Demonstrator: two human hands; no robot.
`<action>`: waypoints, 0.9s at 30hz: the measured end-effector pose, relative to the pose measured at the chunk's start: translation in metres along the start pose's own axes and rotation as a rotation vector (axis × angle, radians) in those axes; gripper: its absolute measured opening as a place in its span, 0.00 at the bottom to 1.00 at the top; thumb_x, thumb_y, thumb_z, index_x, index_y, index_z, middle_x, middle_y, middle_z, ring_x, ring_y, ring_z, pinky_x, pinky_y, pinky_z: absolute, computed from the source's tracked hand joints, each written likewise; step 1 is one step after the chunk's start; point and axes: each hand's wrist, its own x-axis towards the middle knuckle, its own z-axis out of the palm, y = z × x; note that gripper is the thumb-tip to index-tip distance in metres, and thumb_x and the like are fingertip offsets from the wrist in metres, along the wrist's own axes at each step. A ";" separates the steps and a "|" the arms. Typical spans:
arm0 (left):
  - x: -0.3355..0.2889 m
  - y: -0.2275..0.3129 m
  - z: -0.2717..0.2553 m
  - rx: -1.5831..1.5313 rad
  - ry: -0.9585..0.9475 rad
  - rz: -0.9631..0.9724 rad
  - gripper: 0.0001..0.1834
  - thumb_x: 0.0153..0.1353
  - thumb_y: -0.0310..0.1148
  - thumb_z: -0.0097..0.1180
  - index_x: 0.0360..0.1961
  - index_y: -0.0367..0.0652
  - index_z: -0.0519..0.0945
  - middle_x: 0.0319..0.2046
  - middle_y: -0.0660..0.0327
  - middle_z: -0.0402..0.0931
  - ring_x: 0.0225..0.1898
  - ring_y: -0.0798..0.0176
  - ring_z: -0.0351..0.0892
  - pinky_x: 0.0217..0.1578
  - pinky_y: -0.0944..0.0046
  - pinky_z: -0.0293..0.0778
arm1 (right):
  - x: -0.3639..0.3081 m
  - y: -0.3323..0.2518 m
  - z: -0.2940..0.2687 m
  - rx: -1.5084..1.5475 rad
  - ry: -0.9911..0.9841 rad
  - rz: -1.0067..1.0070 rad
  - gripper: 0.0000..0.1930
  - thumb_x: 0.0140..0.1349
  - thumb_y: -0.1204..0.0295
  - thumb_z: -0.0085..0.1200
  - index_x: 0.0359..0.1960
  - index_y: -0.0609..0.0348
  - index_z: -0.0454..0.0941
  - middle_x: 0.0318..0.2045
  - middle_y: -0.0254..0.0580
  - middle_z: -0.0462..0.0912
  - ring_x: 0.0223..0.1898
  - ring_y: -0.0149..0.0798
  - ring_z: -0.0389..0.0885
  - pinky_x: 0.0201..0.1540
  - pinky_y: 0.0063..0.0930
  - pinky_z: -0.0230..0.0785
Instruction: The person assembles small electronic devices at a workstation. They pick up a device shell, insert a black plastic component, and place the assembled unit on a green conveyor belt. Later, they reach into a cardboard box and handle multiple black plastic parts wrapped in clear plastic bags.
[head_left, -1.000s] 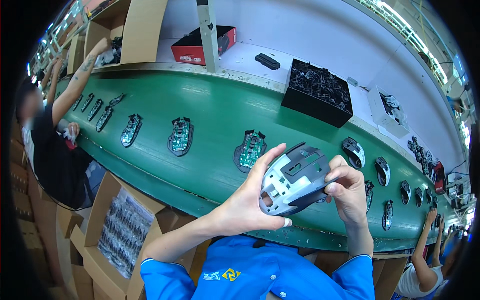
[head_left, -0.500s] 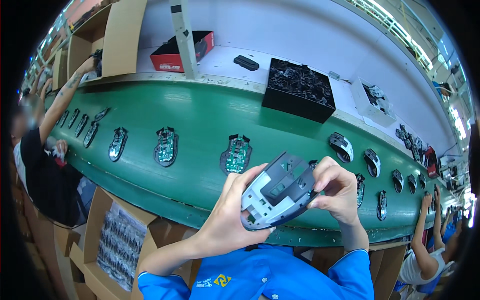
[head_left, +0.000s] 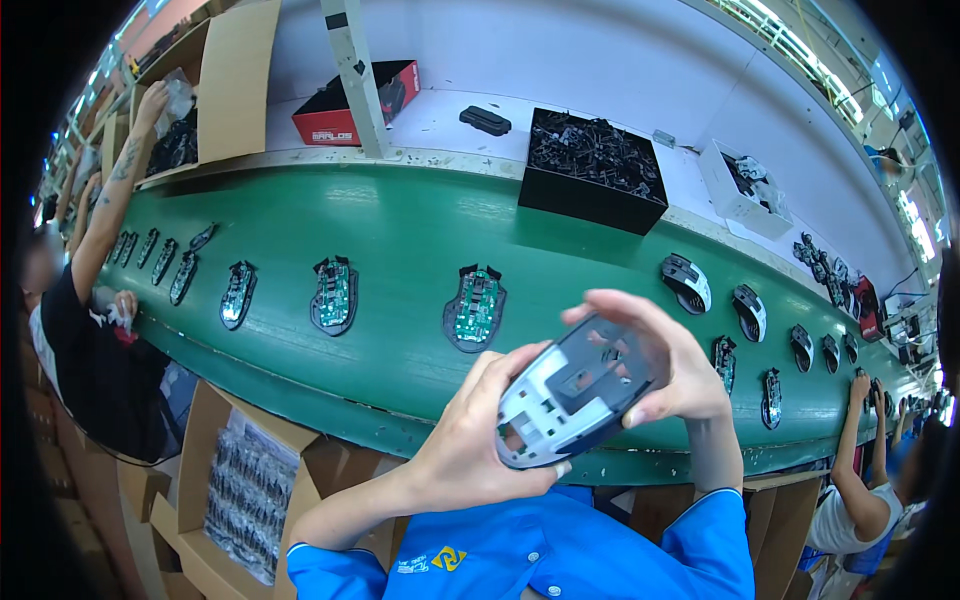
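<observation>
Mouse shell (head_left: 568, 396) | between left-hand fingers (head_left: 488, 377) and right-hand fingers (head_left: 650, 315) | tilted

Okay, the green surface (head_left: 400, 215) has mouse bases (head_left: 335, 328) with exposed circuit boards (head_left: 333, 292) lined up toward 9 o'clock, two more bases (head_left: 771, 400) around 4, plus grey-and-white mice (head_left: 686, 285) near 3.

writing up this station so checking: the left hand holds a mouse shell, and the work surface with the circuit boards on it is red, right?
Not quite: the work surface is green, not red, as the head view shows. The left hand does hold a mouse shell, and the circuit boards do lie on that surface.
</observation>
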 end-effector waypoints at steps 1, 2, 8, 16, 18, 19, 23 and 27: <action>0.000 -0.001 0.003 -0.018 0.001 -0.004 0.46 0.37 0.30 0.69 0.59 0.33 0.59 0.43 0.50 0.65 0.46 0.52 0.71 0.46 0.59 0.69 | 0.002 0.003 -0.006 -0.003 -0.089 0.058 0.51 0.32 0.73 0.73 0.62 0.65 0.56 0.60 0.52 0.64 0.57 0.43 0.68 0.61 0.38 0.60; 0.001 -0.001 0.004 0.026 0.010 0.026 0.47 0.35 0.31 0.70 0.58 0.31 0.60 0.44 0.50 0.66 0.46 0.52 0.72 0.46 0.60 0.70 | 0.004 0.009 -0.010 0.038 -0.113 0.035 0.52 0.31 0.72 0.74 0.62 0.65 0.57 0.60 0.52 0.64 0.58 0.43 0.67 0.61 0.38 0.59; 0.002 0.001 -0.001 0.143 0.100 0.141 0.46 0.30 0.35 0.74 0.53 0.27 0.68 0.41 0.47 0.74 0.41 0.54 0.79 0.41 0.62 0.75 | 0.006 0.034 -0.016 0.205 -0.147 -0.039 0.53 0.26 0.69 0.76 0.59 0.67 0.59 0.58 0.57 0.67 0.58 0.45 0.68 0.62 0.40 0.60; 0.000 -0.004 -0.010 0.154 0.108 0.121 0.44 0.30 0.36 0.74 0.50 0.25 0.71 0.41 0.46 0.76 0.40 0.55 0.80 0.40 0.63 0.75 | 0.009 0.034 -0.005 0.231 -0.037 0.056 0.53 0.24 0.68 0.77 0.58 0.67 0.61 0.56 0.57 0.69 0.57 0.46 0.69 0.62 0.41 0.60; -0.001 -0.009 -0.009 0.120 0.094 0.066 0.44 0.30 0.36 0.74 0.50 0.24 0.71 0.39 0.47 0.76 0.39 0.58 0.80 0.40 0.64 0.75 | 0.011 0.038 -0.004 0.250 -0.023 0.087 0.52 0.25 0.67 0.76 0.58 0.66 0.62 0.56 0.56 0.69 0.57 0.45 0.69 0.62 0.40 0.59; -0.002 -0.010 -0.009 0.110 0.094 0.057 0.44 0.30 0.35 0.74 0.51 0.24 0.71 0.39 0.48 0.76 0.39 0.58 0.80 0.39 0.65 0.75 | 0.011 0.038 -0.004 0.245 -0.022 0.090 0.52 0.25 0.67 0.76 0.58 0.66 0.62 0.56 0.56 0.69 0.57 0.45 0.70 0.62 0.40 0.59; -0.003 -0.009 -0.009 0.104 0.105 0.094 0.44 0.30 0.35 0.73 0.51 0.24 0.70 0.38 0.49 0.76 0.37 0.60 0.79 0.39 0.65 0.74 | 0.010 0.037 -0.007 0.112 -0.083 0.012 0.50 0.26 0.67 0.76 0.57 0.67 0.63 0.55 0.56 0.70 0.57 0.45 0.70 0.61 0.40 0.60; -0.001 -0.015 -0.011 0.065 0.071 -0.006 0.44 0.29 0.34 0.73 0.51 0.24 0.71 0.38 0.48 0.76 0.38 0.60 0.79 0.40 0.65 0.74 | 0.012 0.041 -0.006 0.130 0.009 0.088 0.51 0.24 0.65 0.77 0.56 0.67 0.63 0.53 0.59 0.71 0.54 0.47 0.72 0.59 0.40 0.62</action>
